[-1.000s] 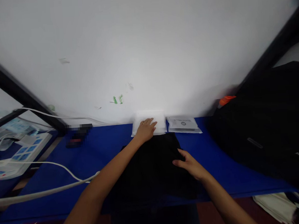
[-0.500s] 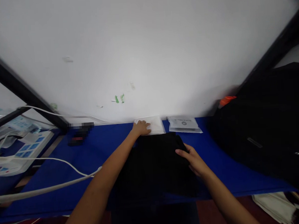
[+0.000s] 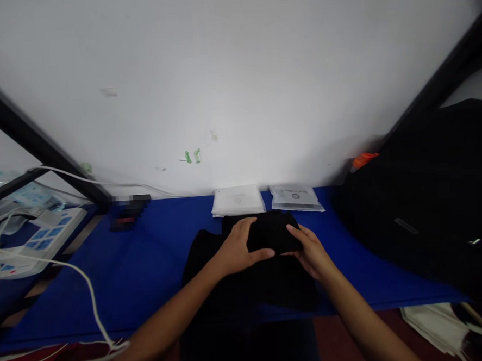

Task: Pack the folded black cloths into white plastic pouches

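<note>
A black garment point(image 3: 251, 289) lies folded in a dark bundle at the front of the blue surface; what kind of garment it is I cannot make out. My right hand point(image 3: 310, 251) grips the right end of its raised fold, thumb on top and fingers underneath. Across the left part of that fold rests my left hand point(image 3: 237, 250), its thumb stretched away from the fingers. Just behind the garment is a white flat packet point(image 3: 238, 200). To the right of this lies a clear-fronted zip pouch point(image 3: 296, 197) with a dark round mark.
A large black bag point(image 3: 405, 203) takes up the right side. On the left are a white power strip point(image 3: 44, 241), white cables point(image 3: 91, 298) and a blurred dark object point(image 3: 131, 212). The blue-covered surface point(image 3: 149, 278) meets a white wall behind.
My left hand has come off the white packet and moved toward me onto the garment. The garment's back part is now folded up between both hands. The white cable at left has dropped lower.
</note>
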Action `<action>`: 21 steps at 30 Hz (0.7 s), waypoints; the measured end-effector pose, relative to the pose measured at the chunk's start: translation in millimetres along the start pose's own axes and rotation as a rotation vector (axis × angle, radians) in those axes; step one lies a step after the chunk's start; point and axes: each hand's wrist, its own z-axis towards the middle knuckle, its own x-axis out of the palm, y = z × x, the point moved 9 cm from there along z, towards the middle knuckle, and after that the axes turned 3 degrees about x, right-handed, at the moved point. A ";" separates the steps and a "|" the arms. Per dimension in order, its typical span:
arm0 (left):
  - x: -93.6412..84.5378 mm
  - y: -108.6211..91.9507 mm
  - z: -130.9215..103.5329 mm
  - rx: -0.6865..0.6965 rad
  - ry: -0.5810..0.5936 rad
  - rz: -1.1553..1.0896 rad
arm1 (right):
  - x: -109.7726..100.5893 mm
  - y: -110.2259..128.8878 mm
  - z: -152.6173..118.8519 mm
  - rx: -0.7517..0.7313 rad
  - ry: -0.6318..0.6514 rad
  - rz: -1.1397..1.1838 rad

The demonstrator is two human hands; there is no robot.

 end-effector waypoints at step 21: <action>-95.2 37.2 -108.6 -0.007 -0.495 0.380 | -48.6 3.3 -13.2 -0.347 0.021 -1.198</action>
